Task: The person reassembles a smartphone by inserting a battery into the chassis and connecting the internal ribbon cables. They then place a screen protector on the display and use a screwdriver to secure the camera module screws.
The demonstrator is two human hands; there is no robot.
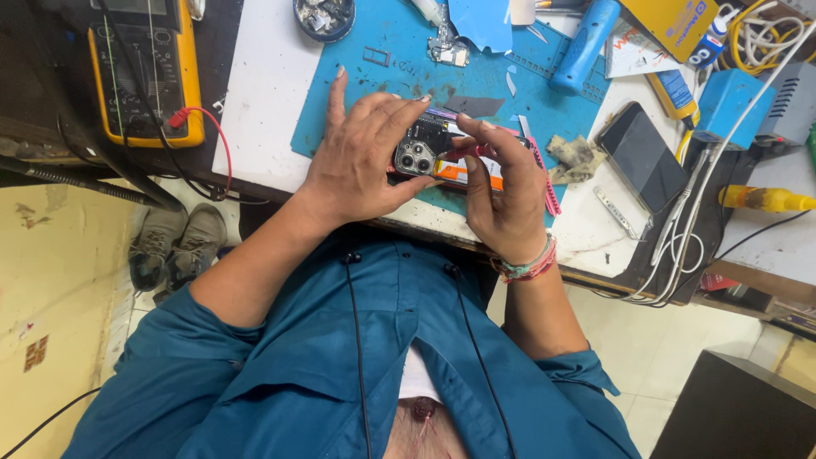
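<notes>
Two hands are working together over the blue mat (382, 93) at the near edge of the desk (263, 93). The left hand (361, 157) is cupping an opened phone (425, 153) from the camera end, fingers spread over its top, grip closed around the body. The right hand (501, 191) is pinching the other end, thumb and fingers pressing at the phone's edge, so both grips are grasping the same device. It is hovering just above the mat, its lenses facing up, with an orange strip showing inside. A yellow multimeter (144, 72) is sitting well off to the left, red lead trailing. A dark, intact phone (642, 157) is lying to the right, near a blue box (731, 98) and white cables (693, 212). A small circuit board (448, 51) is resting farther up the mat.
</notes>
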